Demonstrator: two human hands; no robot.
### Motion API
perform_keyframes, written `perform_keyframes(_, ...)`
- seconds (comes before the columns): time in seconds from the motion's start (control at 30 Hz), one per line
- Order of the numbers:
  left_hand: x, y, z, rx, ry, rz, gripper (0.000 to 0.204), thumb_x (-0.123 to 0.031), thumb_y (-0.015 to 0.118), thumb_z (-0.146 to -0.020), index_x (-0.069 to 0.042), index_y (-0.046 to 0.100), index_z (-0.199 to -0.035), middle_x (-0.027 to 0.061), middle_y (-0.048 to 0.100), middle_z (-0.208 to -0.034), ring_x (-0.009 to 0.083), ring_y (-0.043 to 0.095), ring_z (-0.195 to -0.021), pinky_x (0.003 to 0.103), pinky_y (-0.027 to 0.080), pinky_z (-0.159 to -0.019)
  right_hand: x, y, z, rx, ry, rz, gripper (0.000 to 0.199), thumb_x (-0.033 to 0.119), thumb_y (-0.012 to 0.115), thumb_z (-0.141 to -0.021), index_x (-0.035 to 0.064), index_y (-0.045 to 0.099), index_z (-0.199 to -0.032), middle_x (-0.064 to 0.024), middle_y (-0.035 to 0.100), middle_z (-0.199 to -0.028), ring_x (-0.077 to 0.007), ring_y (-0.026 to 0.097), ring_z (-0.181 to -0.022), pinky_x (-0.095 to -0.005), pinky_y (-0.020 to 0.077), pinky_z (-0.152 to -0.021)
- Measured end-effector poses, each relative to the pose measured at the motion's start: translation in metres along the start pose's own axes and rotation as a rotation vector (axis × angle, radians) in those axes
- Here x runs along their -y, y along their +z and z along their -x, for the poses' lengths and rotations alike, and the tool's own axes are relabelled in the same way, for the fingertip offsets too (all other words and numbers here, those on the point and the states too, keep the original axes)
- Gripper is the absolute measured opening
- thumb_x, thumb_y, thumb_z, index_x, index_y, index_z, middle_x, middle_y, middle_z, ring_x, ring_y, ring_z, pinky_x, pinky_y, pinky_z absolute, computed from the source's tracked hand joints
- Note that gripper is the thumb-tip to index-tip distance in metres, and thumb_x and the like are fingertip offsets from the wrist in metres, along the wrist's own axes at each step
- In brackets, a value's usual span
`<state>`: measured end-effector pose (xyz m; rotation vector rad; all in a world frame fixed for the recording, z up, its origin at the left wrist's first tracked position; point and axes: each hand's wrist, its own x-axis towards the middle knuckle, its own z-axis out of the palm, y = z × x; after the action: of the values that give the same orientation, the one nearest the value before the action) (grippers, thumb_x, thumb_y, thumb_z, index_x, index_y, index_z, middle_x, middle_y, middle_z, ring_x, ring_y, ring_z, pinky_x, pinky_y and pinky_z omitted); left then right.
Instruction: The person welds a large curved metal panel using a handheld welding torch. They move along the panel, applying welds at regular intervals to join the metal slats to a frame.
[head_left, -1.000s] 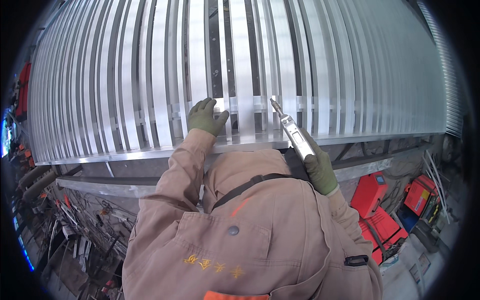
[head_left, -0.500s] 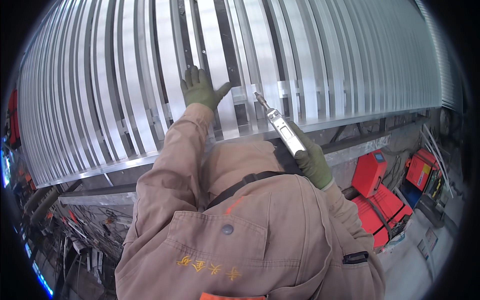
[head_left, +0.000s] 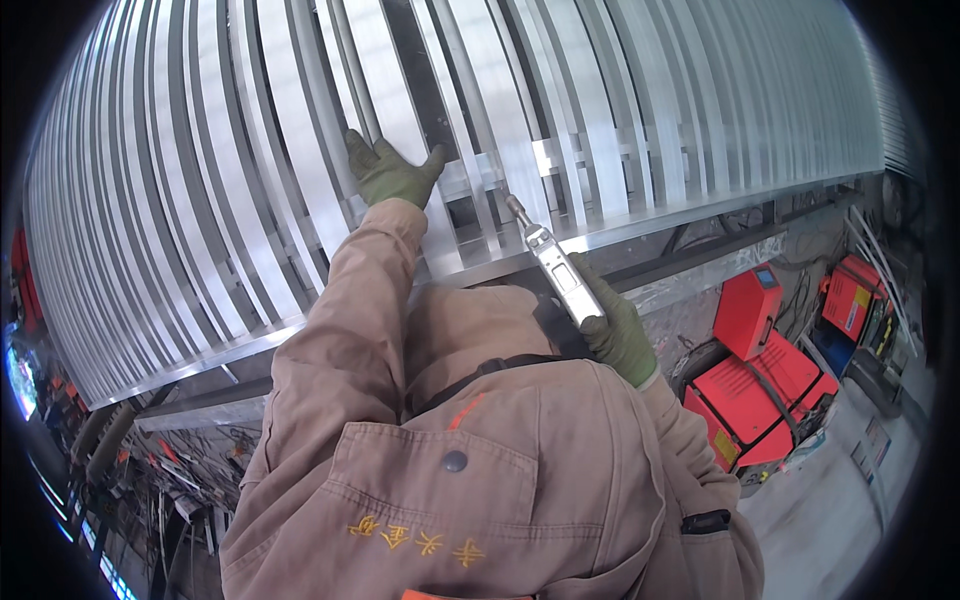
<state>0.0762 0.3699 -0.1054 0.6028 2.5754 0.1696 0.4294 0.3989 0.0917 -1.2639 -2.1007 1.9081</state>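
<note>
My left hand [head_left: 390,175], in a green glove, rests on the silver metal slats [head_left: 250,150] with its thumb spread away from the fingers. Some of its fingertips reach into the gap beside a slat. In my right hand [head_left: 622,335], also gloved in green, is a silver handheld welding gun [head_left: 562,275] with a narrow nozzle. The gun slants up and left, its tip over the slats near a flat crossbar [head_left: 468,175] that runs beneath them. I see no spark or glow at the nozzle.
A long metal edge rail [head_left: 650,230] borders the slatted panel on my side. To the right, low down, stand a red machine [head_left: 755,385] with a smaller red box [head_left: 748,312] on it and another red unit [head_left: 850,295]. Tangled scrap [head_left: 180,480] lies lower left.
The view has turned and shifted slightly. My left hand's fingers are more bent and sit a little lower and further left. The gun has moved slightly down and left in the picture.
</note>
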Motion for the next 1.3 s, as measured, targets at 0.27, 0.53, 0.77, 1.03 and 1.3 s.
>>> perform_keyframes(0.27,0.002,0.004,0.001,-0.050,0.003,0.002,0.121,-0.082,0.080,-0.087,0.007,0.050,-0.164,0.0289,0.013,-0.190,0.0458,0.013,-0.177,0.048,0.024,-0.144,0.005,0.001,-0.003,-0.024,-0.050,-0.009,0.112,0.084,0.062,-0.104,-0.0030,0.047,-0.172,-0.0330,0.069,-0.152,-0.0423,0.069,-0.145,-0.0449,0.0549,-0.117)
perform_keyframes(0.53,0.005,0.012,-0.003,-0.084,0.008,-0.008,0.114,-0.078,0.082,-0.086,0.004,0.056,-0.160,0.0298,0.015,-0.190,0.0458,0.015,-0.177,0.048,0.024,-0.143,0.003,0.000,-0.009,0.006,-0.064,0.000,0.110,0.083,0.063,-0.105,-0.0020,0.046,-0.173,-0.0324,0.071,-0.150,-0.0414,0.073,-0.139,-0.0454,0.0583,-0.111)
perform_keyframes(0.77,0.006,0.014,-0.003,-0.097,0.007,-0.016,0.115,-0.078,0.081,-0.086,0.004,0.055,-0.162,0.0287,0.016,-0.190,0.0445,0.014,-0.177,0.047,0.021,-0.144,0.003,0.001,-0.012,0.014,-0.069,-0.007,0.108,0.081,0.063,-0.106,-0.0012,0.046,-0.174,-0.0312,0.072,-0.150,-0.0411,0.073,-0.138,-0.0455,0.0586,-0.111)
perform_keyframes(1.03,0.004,0.012,-0.004,-0.072,-0.013,-0.055,0.120,-0.080,0.079,-0.087,0.006,0.051,-0.166,0.0269,0.016,-0.190,0.0431,0.016,-0.177,0.045,0.025,-0.143,0.004,0.001,-0.019,0.024,-0.062,-0.001,0.109,0.082,0.064,-0.105,-0.0014,0.046,-0.173,-0.0309,0.071,-0.151,-0.0411,0.072,-0.140,-0.0458,0.0581,-0.112)
perform_keyframes(1.3,0.000,0.006,-0.004,-0.021,-0.031,-0.108,0.123,-0.082,0.077,-0.088,0.004,0.045,-0.171,0.0250,0.012,-0.191,0.0428,0.017,-0.176,0.044,0.029,-0.142,0.006,0.003,-0.023,0.028,-0.057,-0.014,0.109,0.081,0.064,-0.105,-0.0019,0.046,-0.173,-0.0313,0.072,-0.150,-0.0409,0.073,-0.139,-0.0452,0.0588,-0.111)
